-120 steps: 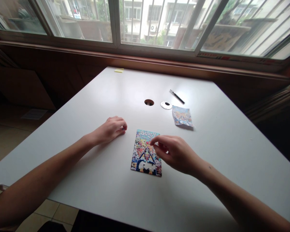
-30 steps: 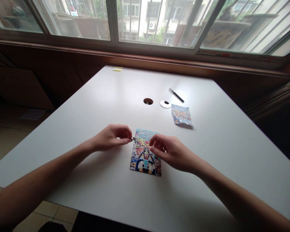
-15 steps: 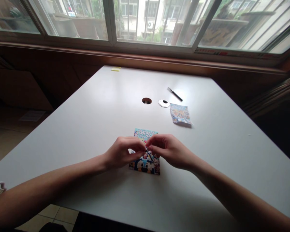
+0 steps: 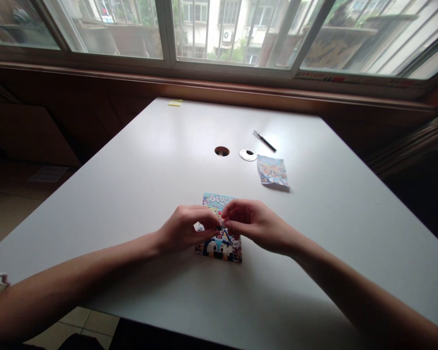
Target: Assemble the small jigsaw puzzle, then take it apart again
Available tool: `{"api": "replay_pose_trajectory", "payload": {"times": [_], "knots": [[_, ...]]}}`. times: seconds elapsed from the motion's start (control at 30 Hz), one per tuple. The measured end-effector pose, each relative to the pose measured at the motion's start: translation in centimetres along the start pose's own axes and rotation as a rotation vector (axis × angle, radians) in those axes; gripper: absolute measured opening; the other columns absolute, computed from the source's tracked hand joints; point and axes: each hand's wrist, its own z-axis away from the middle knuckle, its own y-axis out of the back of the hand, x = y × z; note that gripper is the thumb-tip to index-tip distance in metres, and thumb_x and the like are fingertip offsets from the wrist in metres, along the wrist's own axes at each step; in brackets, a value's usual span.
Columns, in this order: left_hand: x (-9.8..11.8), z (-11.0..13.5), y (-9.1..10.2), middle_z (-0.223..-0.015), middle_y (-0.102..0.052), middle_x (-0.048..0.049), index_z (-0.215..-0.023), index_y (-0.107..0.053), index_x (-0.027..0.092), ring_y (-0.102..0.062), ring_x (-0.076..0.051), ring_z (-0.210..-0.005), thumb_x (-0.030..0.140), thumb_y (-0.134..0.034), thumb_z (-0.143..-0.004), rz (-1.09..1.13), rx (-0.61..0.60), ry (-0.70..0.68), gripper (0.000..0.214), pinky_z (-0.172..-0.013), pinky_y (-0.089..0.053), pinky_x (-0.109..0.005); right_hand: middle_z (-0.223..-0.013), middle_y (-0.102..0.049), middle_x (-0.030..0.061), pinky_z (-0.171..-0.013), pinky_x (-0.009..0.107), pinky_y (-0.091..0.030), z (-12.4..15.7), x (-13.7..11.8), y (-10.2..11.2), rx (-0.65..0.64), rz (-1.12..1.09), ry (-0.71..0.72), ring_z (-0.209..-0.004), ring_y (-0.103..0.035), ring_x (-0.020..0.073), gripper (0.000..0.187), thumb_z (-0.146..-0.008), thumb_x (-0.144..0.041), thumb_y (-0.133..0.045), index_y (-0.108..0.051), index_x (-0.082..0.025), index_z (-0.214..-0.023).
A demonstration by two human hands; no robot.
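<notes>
A colourful printed card or booklet (image 4: 219, 250), with cartoon figures and large lettering at its top, lies on the white table (image 4: 138, 194) close in front of me. Over its middle, my left hand (image 4: 191, 226) comes in from the left with thumb and fingers curved to a pinch. My right hand (image 4: 250, 221) meets it from the right, its fingers bent and thumb near the index fingertip. The fingertips of both hands almost touch. Anything between them is too small to make out. Part of the card is hidden beneath the hands.
Beyond my right hand lies a crinkled paper packet (image 4: 273, 172) with a similar print. A pen (image 4: 264, 141), a round metal cover (image 4: 247, 155) and a cable hole (image 4: 222, 151) are further back. Yellow sticky notes (image 4: 175, 103) sit at the far left edge, below the window.
My right hand has risen slightly and its fingers have shifted a little away from the left fingertips. The left hand and the card stay nearly where they were.
</notes>
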Motion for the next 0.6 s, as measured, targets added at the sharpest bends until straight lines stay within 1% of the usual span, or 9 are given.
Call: {"api": "replay_pose_trajectory", "payload": {"times": [0.07, 0.17, 0.33, 0.43, 0.53, 0.6], "knots": [[0.08, -0.02, 0.02, -0.08, -0.07, -0.0049, -0.092, -0.07, 0.013, -0.064, -0.011, -0.067, 0.019, -0.07, -0.086, -0.001, -0.007, 0.003, 0.008, -0.065, -0.054, -0.022, -0.078, -0.066, 0.0027, -0.062, 0.027, -0.043, -0.08, 0.05, 0.01, -0.006, -0.005, 0.005, -0.069, -0.056, 0.0131, 0.018, -0.089, -0.033, -0.066, -0.061, -0.017, -0.094], [0.38, -0.04, 0.07, -0.08, -0.071, -0.0051, -0.098, -0.069, 0.012, -0.065, -0.011, -0.067, 0.018, -0.072, -0.083, 0.021, -0.015, 0.015, 0.016, -0.066, -0.055, -0.022, -0.077, -0.066, 0.0026, -0.062, 0.028, -0.043, -0.11, 0.08, 0.06, 0.003, 0.003, 0.005, -0.07, -0.056, 0.0134, 0.017, -0.089, -0.033, -0.066, -0.06, -0.017, -0.093], [0.58, 0.12, -0.06, -0.084, -0.072, -0.0065, -0.102, -0.067, 0.011, -0.068, -0.012, -0.071, 0.015, -0.067, -0.085, 0.071, -0.012, 0.04, 0.018, -0.069, -0.058, -0.023, -0.076, -0.065, 0.0014, -0.062, 0.027, -0.042, -0.01, 0.1, 0.04, 0.008, 0.015, 0.003, -0.069, -0.055, 0.0128, 0.017, -0.089, -0.033, -0.067, -0.06, -0.018, -0.092], [0.36, 0.23, -0.1, -0.086, -0.073, -0.0063, -0.11, -0.065, 0.012, -0.069, -0.013, -0.072, 0.013, -0.066, -0.084, 0.094, -0.029, 0.035, 0.026, -0.071, -0.058, -0.024, -0.076, -0.065, 0.0006, -0.061, 0.026, -0.042, -0.06, 0.27, -0.05, 0.008, -0.003, 0.019, -0.069, -0.056, 0.0126, 0.019, -0.089, -0.035, -0.067, -0.058, -0.019, -0.094], [0.31, 0.21, 0.06, -0.089, -0.073, -0.0066, -0.113, -0.066, 0.013, -0.069, -0.013, -0.073, 0.012, -0.066, -0.084, 0.102, -0.06, 0.04, 0.03, -0.072, -0.058, -0.024, -0.078, -0.066, 0.0006, -0.061, 0.026, -0.044, -0.14, 0.37, -0.04, 0.009, -0.029, 0.047, -0.07, -0.058, 0.0129, 0.022, -0.087, -0.035, -0.069, -0.056, -0.02, -0.095], [0.43, 0.14, 0.19, -0.091, -0.073, -0.0071, -0.111, -0.068, 0.014, -0.07, -0.014, -0.075, 0.013, -0.067, -0.084, 0.139, -0.065, 0.092, 0.026, -0.073, -0.059, -0.026, -0.081, -0.067, 0.0015, -0.064, 0.026, -0.047, -0.11, 0.28, 0.08, 0.008, -0.014, 0.061, -0.074, -0.061, 0.0139, 0.023, -0.085, -0.033, -0.072, -0.057, -0.02, -0.095]]}}
